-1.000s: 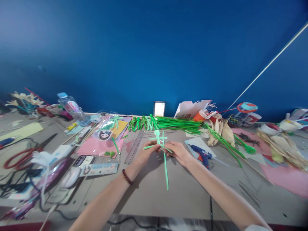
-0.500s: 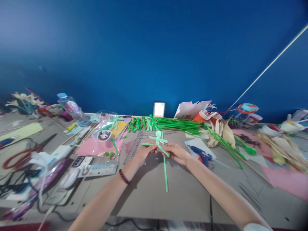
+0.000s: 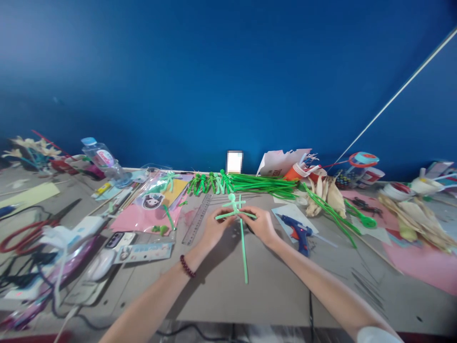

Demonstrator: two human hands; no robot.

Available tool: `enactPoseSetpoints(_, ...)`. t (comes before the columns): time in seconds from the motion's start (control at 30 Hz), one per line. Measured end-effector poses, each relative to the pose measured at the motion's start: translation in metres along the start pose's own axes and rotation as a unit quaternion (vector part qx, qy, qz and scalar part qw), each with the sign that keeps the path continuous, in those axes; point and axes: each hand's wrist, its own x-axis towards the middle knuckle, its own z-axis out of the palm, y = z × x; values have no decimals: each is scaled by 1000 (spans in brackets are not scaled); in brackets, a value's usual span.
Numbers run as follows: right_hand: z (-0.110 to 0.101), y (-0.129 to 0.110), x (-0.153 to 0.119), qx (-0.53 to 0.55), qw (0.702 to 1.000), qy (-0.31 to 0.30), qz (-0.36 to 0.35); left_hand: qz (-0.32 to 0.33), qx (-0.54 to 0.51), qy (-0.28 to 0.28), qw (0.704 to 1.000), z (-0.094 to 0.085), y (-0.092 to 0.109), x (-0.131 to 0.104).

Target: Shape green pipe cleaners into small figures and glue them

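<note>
Between my two hands is a small stick figure of light green pipe cleaner (image 3: 234, 205), with a round head, crossed arms and two legs spread sideways. My left hand (image 3: 218, 225) pinches it by the left leg near the middle. My right hand (image 3: 260, 224) pinches the right leg, fingers closed. A loose light green pipe cleaner (image 3: 244, 257) lies on the table under and below the hands. Behind them, several finished green pipe cleaner figures (image 3: 211, 183) stand in a row beside a bundle of green pipe cleaners (image 3: 262, 185).
A blue glue gun (image 3: 302, 232) lies on paper right of my right hand. A clear ruler (image 3: 197, 219) and a pink sheet with a plastic bag (image 3: 134, 214) are on the left. Farther left are red-handled scissors (image 3: 26, 238) and a bottle (image 3: 102, 157).
The figure's legs have swung from a slanted position to a wide, nearly level spread. My right hand has turned slightly and shifted outward. The view has moved a little.
</note>
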Motion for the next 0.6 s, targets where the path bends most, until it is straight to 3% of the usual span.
enactPoseSetpoints(0.27,0,5,3,17,999,-11,37,35,45,-5,998,-4,-3,3)
enactPoseSetpoints(0.4,0,12,5,65,995,-49,58,49,62,-6,997,-7,-4,5)
enactPoseSetpoints(0.6,-1,13,6,3,999,-30,-22,26,43,-21,999,-10,-1,8)
